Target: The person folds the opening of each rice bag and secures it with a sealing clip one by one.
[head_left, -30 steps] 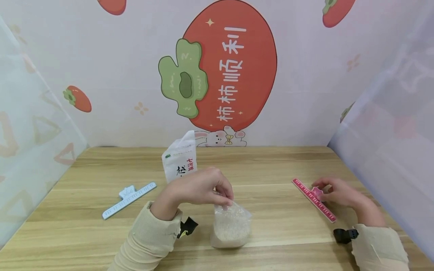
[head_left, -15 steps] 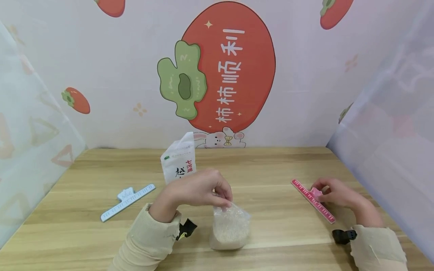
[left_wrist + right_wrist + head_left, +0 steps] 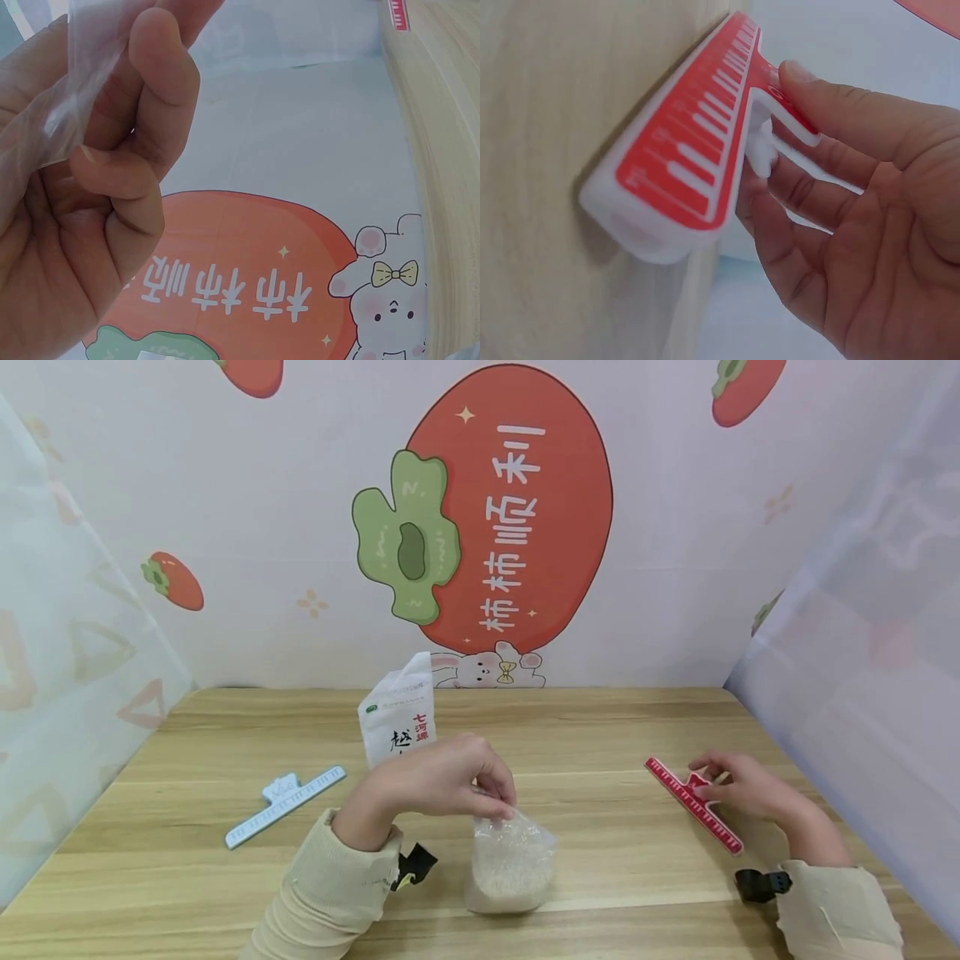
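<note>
My left hand point(image 3: 442, 777) pinches the gathered top of a clear plastic bag point(image 3: 513, 872) of white rice-like grains, which stands upright on the wooden table. In the left wrist view the clear film point(image 3: 94, 56) runs between thumb and curled fingers. At the right, my right hand point(image 3: 753, 789) grips the short handle of a long red bag clip point(image 3: 705, 818) printed with piano keys. The right wrist view has the thumb on top of the clip's handle point(image 3: 780, 94) and fingers beneath it; the long bar point(image 3: 694, 142) lies close over the table.
A light blue clip point(image 3: 285, 806) of the same shape lies on the left of the table point(image 3: 600, 718). Behind the left hand stands a white printed packet point(image 3: 401, 706), its lower part hidden. Patterned cloth walls point(image 3: 660, 527) enclose the back and both sides.
The red clip's face has tilted slightly in the right hand and looks deeper red than before. The left hand and the bag of grains have stayed in place.
</note>
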{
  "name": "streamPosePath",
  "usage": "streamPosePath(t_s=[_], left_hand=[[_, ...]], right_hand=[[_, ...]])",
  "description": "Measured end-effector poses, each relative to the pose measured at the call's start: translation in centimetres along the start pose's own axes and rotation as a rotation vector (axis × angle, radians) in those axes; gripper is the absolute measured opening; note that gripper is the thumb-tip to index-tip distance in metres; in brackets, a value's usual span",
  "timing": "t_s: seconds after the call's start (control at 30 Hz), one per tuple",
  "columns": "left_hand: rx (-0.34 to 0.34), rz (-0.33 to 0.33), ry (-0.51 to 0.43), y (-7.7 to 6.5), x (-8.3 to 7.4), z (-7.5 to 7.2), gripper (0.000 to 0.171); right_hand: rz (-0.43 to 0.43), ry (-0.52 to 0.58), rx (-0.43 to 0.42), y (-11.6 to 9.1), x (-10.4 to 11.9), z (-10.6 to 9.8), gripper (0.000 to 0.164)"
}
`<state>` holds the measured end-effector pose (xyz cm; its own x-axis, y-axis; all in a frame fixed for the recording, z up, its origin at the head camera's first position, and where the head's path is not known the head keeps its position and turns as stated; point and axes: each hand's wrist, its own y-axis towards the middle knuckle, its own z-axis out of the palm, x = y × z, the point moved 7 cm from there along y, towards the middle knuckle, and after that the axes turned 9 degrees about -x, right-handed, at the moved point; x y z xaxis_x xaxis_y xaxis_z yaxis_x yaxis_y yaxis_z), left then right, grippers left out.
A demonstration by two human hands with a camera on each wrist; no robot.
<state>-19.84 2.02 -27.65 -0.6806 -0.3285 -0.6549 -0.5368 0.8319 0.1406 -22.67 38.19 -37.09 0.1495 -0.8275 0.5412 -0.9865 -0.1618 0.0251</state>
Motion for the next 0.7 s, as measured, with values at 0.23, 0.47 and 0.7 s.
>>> streamPosePath(t_s=[0.23,0.47,0.7], left_hand=[[0.003,0.009,0.004,0.0,0.0,0.1,0.005],[0.004,0.019,-0.002,0.1,0.0,0.0,0.006],[0.005,0.035,0.006,0.2,0.0,-0.1,0.006]], right_hand=[[0.01,-0.074,-0.068,0.1,0.5,-0.6,0.035],[0.036,-0.068,-0.163,0.1,1.0,-1.4,0.034],[-0.011,-0.032,-0.177,0.4,2.0,-1.6,0.031]])
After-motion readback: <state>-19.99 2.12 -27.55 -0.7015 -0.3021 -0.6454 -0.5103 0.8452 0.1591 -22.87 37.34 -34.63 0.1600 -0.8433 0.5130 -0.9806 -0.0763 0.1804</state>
